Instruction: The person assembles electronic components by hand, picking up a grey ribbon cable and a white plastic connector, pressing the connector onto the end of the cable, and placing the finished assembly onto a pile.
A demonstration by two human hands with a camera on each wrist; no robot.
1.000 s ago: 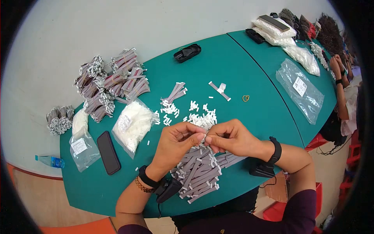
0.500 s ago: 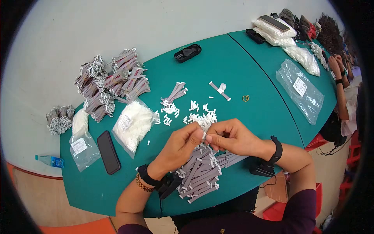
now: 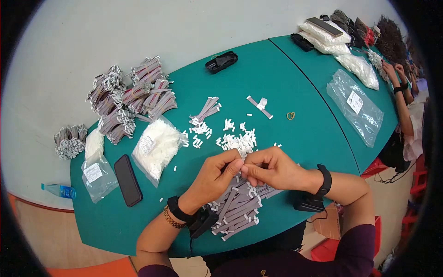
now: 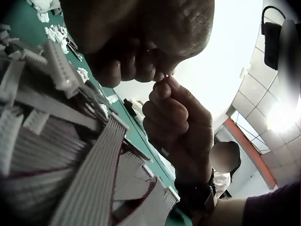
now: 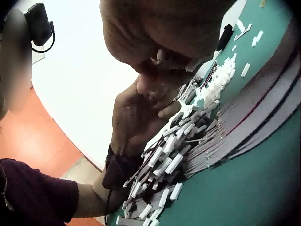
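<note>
In front of me the fingertips of both hands meet. My left hand point(image 3: 214, 175) pinches with thumb and index finger, and my right hand point(image 3: 277, 171) does the same from the other side. Between them is a small white connector, mostly hidden by the fingertips. Under the hands lies a pile of grey ribbon cables point(image 3: 237, 212) with white connector ends, seen close up beside the left hand in the left wrist view. A heap of loose small white connectors point(image 3: 240, 141) is just beyond the fingers.
Left of the hands are a clear bag of white connectors point(image 3: 157, 150) and a black phone point(image 3: 128, 181). Bundled ribbon cables point(image 3: 134, 94) are stacked behind. Farther off lie a black case point(image 3: 221, 62), rubber bands point(image 3: 290, 116) and a flat plastic bag point(image 3: 355, 108). Another person's hands show at far right.
Both hands have come slightly lower, toward me, with fingertips still together. The white connector that showed between them is now mostly covered. The other person's hands have moved away along the table.
</note>
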